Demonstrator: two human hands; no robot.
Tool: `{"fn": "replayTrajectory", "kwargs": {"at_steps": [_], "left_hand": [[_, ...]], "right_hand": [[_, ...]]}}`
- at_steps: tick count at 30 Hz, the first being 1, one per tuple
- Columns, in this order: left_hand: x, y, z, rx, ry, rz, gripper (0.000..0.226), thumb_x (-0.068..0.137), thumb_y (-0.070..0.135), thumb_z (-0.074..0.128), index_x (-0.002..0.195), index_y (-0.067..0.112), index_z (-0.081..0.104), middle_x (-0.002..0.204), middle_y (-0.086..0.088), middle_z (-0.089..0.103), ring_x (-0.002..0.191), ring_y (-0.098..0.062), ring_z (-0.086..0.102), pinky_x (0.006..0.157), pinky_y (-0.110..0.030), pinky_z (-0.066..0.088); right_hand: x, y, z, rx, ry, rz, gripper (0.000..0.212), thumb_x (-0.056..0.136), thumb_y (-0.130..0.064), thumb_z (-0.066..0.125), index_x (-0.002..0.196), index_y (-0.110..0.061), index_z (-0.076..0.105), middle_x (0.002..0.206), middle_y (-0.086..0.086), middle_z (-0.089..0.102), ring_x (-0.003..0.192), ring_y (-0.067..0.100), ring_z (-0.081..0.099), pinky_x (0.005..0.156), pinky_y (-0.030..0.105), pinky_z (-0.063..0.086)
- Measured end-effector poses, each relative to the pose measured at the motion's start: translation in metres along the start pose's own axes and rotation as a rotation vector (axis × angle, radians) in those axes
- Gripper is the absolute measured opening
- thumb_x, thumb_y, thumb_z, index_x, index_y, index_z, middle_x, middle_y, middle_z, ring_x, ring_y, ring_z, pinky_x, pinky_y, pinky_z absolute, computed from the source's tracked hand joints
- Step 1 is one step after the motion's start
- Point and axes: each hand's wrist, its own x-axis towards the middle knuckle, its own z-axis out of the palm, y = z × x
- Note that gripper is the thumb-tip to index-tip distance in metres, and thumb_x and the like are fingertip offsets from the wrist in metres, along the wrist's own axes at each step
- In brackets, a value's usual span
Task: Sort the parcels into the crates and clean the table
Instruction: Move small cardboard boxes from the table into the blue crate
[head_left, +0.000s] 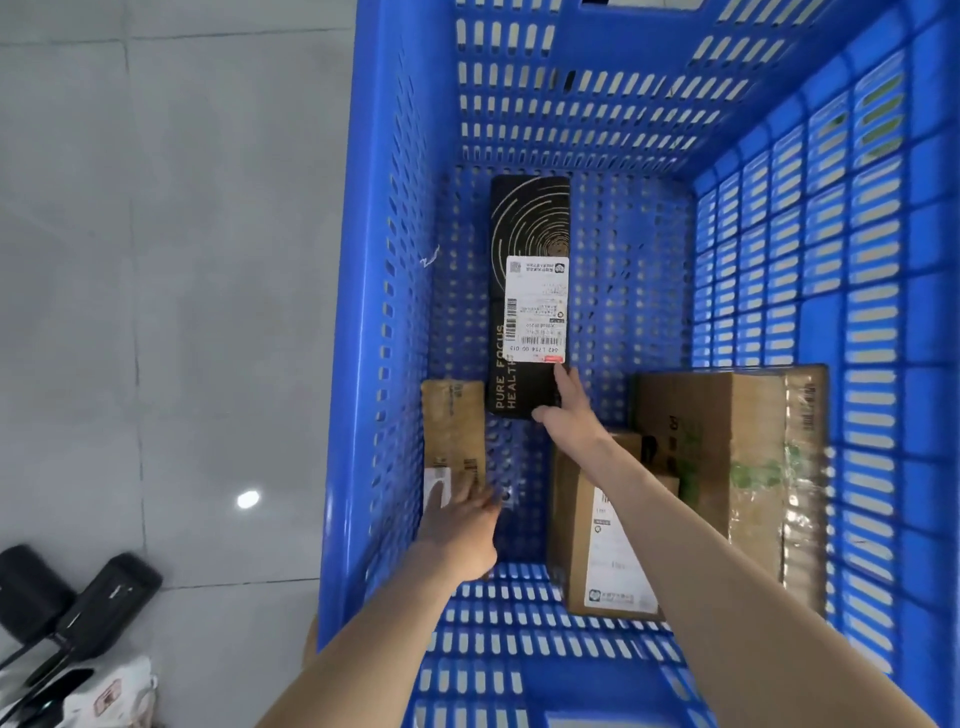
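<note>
- Inside blue crate (857, 312), head view, looking straight down onto the slotted bottom.
- Black box (524, 223): lying flat, long axis running away from camera, left of centre. White shipping label (537, 306) stuck on its right half; gold ring print at far end, "PURE FOCUS" lettering at near end.
- Right hand (569, 410): at near right corner of black box. Fingers straight, laid along the right edge just below the label; thumb against the near end. Touching, not wrapped round it.
- Small parcel (452, 415): brown, flat on the bottom by the left wall, just left of black box's near end, narrow gap between.
- Left hand (462, 525): over near end of small parcel, fingers pointing at it. Motion-blurred; cannot tell whether gripping or only touching.
- Labelled carton (576, 519): brown, white label on top, near right area, partly under right forearm.
- Big carton (727, 415): brown, taped, against right wall, touching labelled carton and standing taller.
- Outside crate, left: grey tiled floor (156, 260); black gear (78, 597) and a white bag (114, 691) at bottom-left corner.
</note>
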Motion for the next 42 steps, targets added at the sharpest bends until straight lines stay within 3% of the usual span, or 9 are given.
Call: {"fn": "replayTrajectory", "kwargs": {"at_steps": [12,15,18,20,25,27,30,34,42], "left_hand": [[0.022,0.007,0.011,0.430,-0.180,-0.054,0.055,0.097,0.034,0.040,0.149,0.025,0.023,0.159,0.002,0.003,0.144,-0.037,-0.012,0.107,-0.064,-0.018],[0.026,0.002,0.012,0.050,-0.132,-0.045,0.048,0.095,0.022,0.039,0.143,0.024,0.035,0.157,-0.001,0.018,0.146,-0.032,0.003,0.115,-0.058,-0.003],[0.023,0.000,0.001,-0.702,0.300,-0.090,0.038,0.095,0.016,0.043,0.133,0.021,0.043,0.140,-0.004,0.045,0.128,-0.023,0.044,0.108,-0.041,0.035],[0.020,0.004,-0.023,-1.012,0.534,-0.138,0.050,0.094,0.008,0.047,0.141,0.018,0.033,0.144,-0.002,0.037,0.130,-0.020,0.041,0.105,-0.032,0.036],[0.034,-0.001,-0.071,-1.438,0.353,-0.174,0.067,0.092,0.001,0.043,0.150,0.023,0.018,0.154,0.000,0.024,0.139,-0.019,0.027,0.112,-0.039,0.025],[0.036,0.000,-0.074,-1.531,0.313,-0.148,0.069,0.089,-0.005,0.044,0.149,0.020,0.021,0.151,0.004,0.030,0.136,-0.014,0.031,0.113,-0.034,0.025],[0.033,0.004,-0.083,-1.577,0.357,-0.112,0.065,0.088,-0.010,0.040,0.147,0.016,0.028,0.129,0.013,0.038,0.120,-0.004,0.035,0.103,-0.025,0.026],[0.041,-0.011,-0.101,-1.567,0.389,-0.100,0.066,0.085,-0.001,0.046,0.146,0.022,0.034,0.145,0.000,0.042,0.131,-0.018,0.039,0.113,-0.041,0.029],[0.042,-0.024,-0.113,-1.350,0.544,-0.357,0.046,0.090,0.003,0.046,0.136,0.007,0.041,0.139,-0.010,0.042,0.123,-0.026,0.045,0.093,-0.029,0.037]], "right_hand": [[-0.005,0.008,-0.003,-0.254,-0.064,-0.017,0.076,0.096,-0.019,0.051,0.152,-0.029,0.001,0.160,-0.001,-0.006,0.146,0.023,0.012,0.109,0.031,0.028],[-0.006,0.013,0.001,-0.020,-0.003,0.002,0.075,0.094,-0.015,0.053,0.152,-0.028,0.007,0.155,0.002,0.022,0.140,0.024,0.027,0.110,0.036,0.029],[-0.009,0.014,0.006,0.226,0.121,0.053,0.065,0.091,-0.014,0.054,0.147,-0.022,0.021,0.140,0.007,0.046,0.126,0.025,0.045,0.108,0.040,0.037],[-0.008,0.017,0.010,0.246,0.135,0.073,0.059,0.086,-0.018,0.055,0.141,-0.020,0.034,0.137,0.007,0.046,0.123,0.025,0.046,0.107,0.043,0.039],[-0.009,0.017,-0.002,0.355,0.058,0.113,0.042,0.095,-0.009,0.048,0.136,-0.015,0.041,0.126,0.001,0.049,0.105,0.012,0.046,0.089,0.028,0.034],[-0.014,0.016,-0.005,0.398,0.040,0.108,0.037,0.095,-0.009,0.047,0.131,-0.017,0.043,0.119,-0.003,0.051,0.097,0.008,0.048,0.089,0.028,0.035],[-0.013,0.006,0.000,0.410,0.037,0.065,0.062,0.079,-0.024,0.054,0.140,-0.022,0.039,0.131,-0.001,0.054,0.117,0.016,0.051,0.106,0.038,0.038],[0.006,-0.016,0.005,0.464,-0.013,0.017,0.072,0.083,-0.024,0.052,0.149,-0.026,0.022,0.145,0.000,0.042,0.131,0.020,0.040,0.113,0.043,0.030],[0.010,-0.040,0.042,0.278,-0.152,0.017,0.064,0.093,-0.015,0.047,0.150,-0.024,0.021,0.144,0.001,0.042,0.131,0.020,0.038,0.099,0.030,0.033]]}}
